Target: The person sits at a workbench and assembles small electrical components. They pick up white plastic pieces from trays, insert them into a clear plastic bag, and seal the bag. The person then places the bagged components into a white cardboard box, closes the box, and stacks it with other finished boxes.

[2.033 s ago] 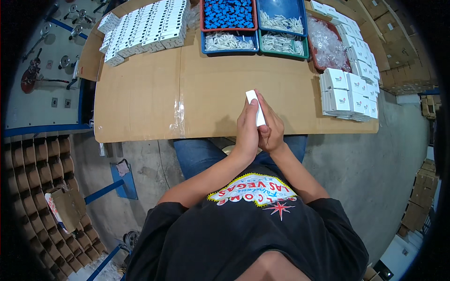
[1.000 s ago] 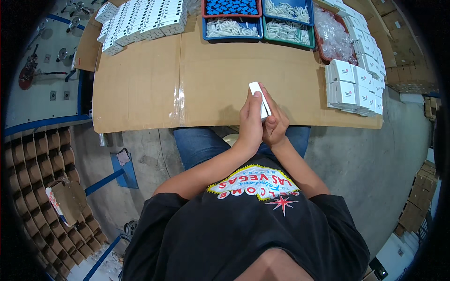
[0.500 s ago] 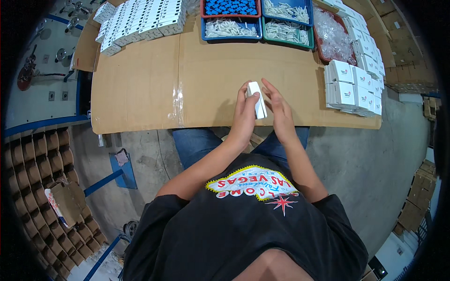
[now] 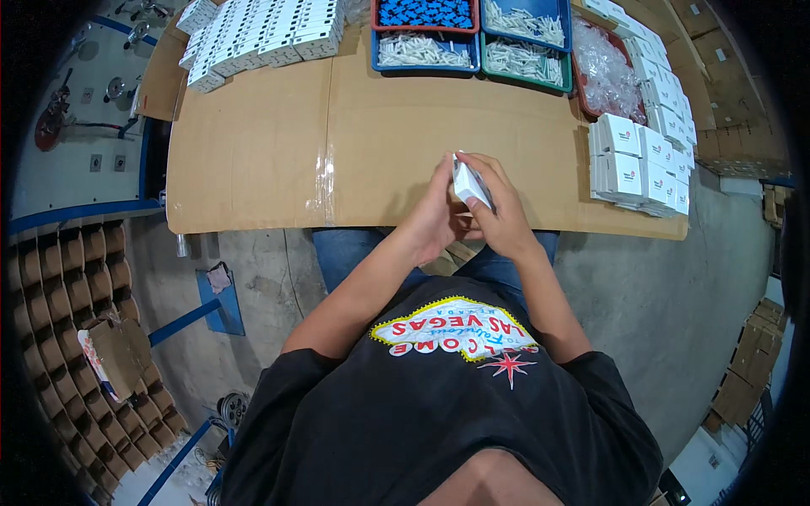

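Note:
A small white box point(image 4: 471, 187) is held up over the near edge of the cardboard-covered table, tilted, in front of my body. My right hand point(image 4: 504, 215) is closed round its right side, thumb at the near end and fingers over the far end. My left hand point(image 4: 429, 221) cups the box from the left, its upper fingers against the far left edge. Part of the left fingers is hidden behind the box and the right hand.
Cardboard point(image 4: 253, 160) covers the table. Rows of white boxes point(image 4: 270, 38) stand far left. Trays hold blue pieces point(image 4: 424, 13) and white plastic pieces point(image 4: 422, 52). A red tray of clear plastic bags point(image 4: 606, 72) and stacked white boxes point(image 4: 629, 173) are at right.
My right hand, open beside the box before, has closed on it. The box has tipped and turned in my hands, and the left hand has shifted its hold. The view has shifted slightly.

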Action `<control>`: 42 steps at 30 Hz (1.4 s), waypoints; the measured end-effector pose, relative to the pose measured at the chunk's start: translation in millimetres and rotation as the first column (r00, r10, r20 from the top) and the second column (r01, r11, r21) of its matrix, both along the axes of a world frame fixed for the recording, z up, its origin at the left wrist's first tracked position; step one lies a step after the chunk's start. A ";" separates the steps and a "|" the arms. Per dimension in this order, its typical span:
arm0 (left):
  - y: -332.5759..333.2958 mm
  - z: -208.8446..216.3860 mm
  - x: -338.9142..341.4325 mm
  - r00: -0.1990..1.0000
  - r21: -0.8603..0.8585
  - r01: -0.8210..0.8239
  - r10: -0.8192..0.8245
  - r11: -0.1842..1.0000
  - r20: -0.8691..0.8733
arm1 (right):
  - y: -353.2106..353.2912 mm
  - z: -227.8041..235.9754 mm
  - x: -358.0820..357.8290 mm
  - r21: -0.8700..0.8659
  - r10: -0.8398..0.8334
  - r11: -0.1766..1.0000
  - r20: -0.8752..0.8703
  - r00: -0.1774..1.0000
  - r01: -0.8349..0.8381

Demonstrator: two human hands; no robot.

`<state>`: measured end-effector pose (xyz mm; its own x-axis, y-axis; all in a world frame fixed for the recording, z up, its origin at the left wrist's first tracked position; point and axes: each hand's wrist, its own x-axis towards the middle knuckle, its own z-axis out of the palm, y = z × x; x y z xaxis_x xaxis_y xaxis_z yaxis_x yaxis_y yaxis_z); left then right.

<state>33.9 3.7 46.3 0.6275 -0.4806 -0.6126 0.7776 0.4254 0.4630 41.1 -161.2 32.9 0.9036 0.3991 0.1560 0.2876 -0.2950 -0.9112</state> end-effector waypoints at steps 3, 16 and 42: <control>-4.3 -9.0 -2.9 0.999 -0.064 0.043 -0.043 0.997 0.011 | 3.9 -3.5 -2.4 -0.073 -0.045 0.996 0.134 0.990 0.055; -26.7 -10.6 -13.0 0.975 -0.050 -0.217 0.219 0.975 0.042 | 4.0 -24.7 -8.5 -0.109 -0.095 0.984 0.333 0.938 0.139; -11.7 -31.3 -11.5 0.963 0.047 -0.224 0.214 0.973 0.162 | 4.9 -32.8 -7.2 0.437 -0.073 0.885 -0.206 0.976 0.158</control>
<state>22.4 -8.0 15.0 0.8027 -0.2835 -0.5246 0.5853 0.5430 0.6021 33.9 -156.3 0.1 0.9684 0.2157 0.1251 0.0971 0.1359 -0.9860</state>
